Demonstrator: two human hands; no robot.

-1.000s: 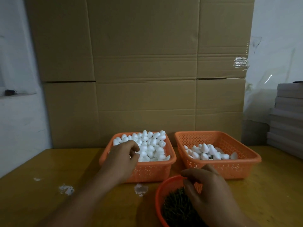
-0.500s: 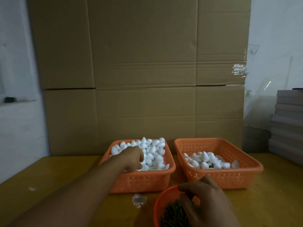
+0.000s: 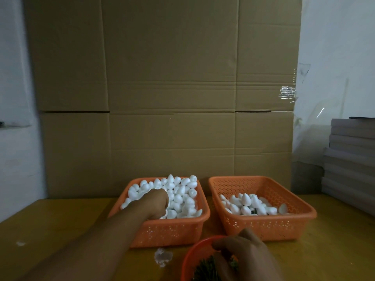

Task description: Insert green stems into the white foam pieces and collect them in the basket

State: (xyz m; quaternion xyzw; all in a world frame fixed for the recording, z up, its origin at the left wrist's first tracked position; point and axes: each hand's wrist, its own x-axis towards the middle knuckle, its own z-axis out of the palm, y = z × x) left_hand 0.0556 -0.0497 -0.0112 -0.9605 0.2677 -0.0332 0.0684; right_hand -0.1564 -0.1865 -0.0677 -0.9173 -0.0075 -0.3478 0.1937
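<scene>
In the head view, the white foam pieces (image 3: 178, 191) fill the left basket (image 3: 172, 230) at 12 o'clock. They look light and easy to dent, so a soft pinch at the wide end should suit. The left hand (image 3: 154, 203) is curled among them; whether its fingers hold one I cannot tell. The right hand (image 3: 243, 252), fingers bent, reaches into the green stems (image 3: 205, 269) at 6 o'clock; its hold is hidden.

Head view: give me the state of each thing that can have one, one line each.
Left basket: heaped full of white foam pieces.
Right basket: partly filled, a low layer of foam pieces.
Round bowl: holds green stems, cut off by the frame edge.
Left hand: fingers curled down into the foam pile; grip hidden.
Right hand: over the bowl, fingers curled into the stems.
Foam scrap: loose on the table.
</scene>
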